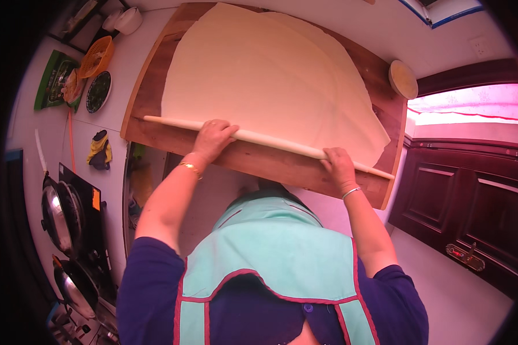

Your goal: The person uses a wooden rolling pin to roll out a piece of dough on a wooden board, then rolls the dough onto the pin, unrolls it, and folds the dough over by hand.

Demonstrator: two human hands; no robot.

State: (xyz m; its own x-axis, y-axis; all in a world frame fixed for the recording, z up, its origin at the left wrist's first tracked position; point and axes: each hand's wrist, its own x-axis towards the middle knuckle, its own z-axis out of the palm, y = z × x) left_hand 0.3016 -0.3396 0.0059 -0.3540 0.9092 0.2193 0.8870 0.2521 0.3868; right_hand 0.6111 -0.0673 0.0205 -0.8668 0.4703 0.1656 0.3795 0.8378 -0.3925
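Navy shirt [247, 307], mint apron [285, 261]: worn below the fingers.
Left hand [214, 138], right hand [340, 165]: fingers curled over gripped rolling pin [279, 143].
Dough sheet [259, 72]: spread beyond the fingers; could be torn by uneven pressure.

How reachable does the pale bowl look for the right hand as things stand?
Probably not right away: the right hand is on the rolling pin, and the pale bowl sits farther off.

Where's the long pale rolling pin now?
In the head view's centre, the rolling pin lies along the cream dough sheet's near edge, under the left hand and right hand.
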